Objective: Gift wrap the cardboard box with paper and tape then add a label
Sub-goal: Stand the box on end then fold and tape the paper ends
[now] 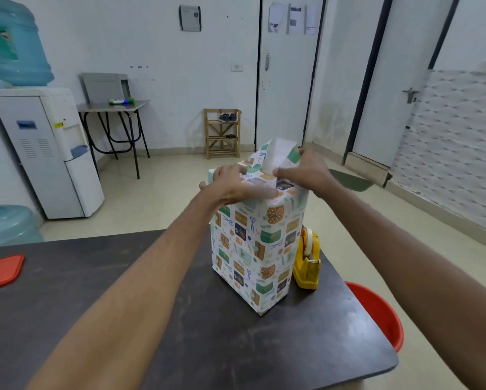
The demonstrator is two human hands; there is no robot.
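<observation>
Paper (279, 155) printed with gifts and scissors covers all of the box (253, 257) that shows, so the cardboard itself is barely visible. The box stands upright toward the far right of the dark table (151, 305). On its top, the left hand (230, 182) presses the folded paper flat, its fingertips blurred and partly hidden. The right hand (306, 170) pinches an upright flap, white side facing the camera, between thumb and fingers. A yellow tape dispenser (308, 263) stands just beside the box's right side. At the left edge a red lid (2, 270) is cut off. A red tub (377, 313) is half hidden behind the table's right corner.
</observation>
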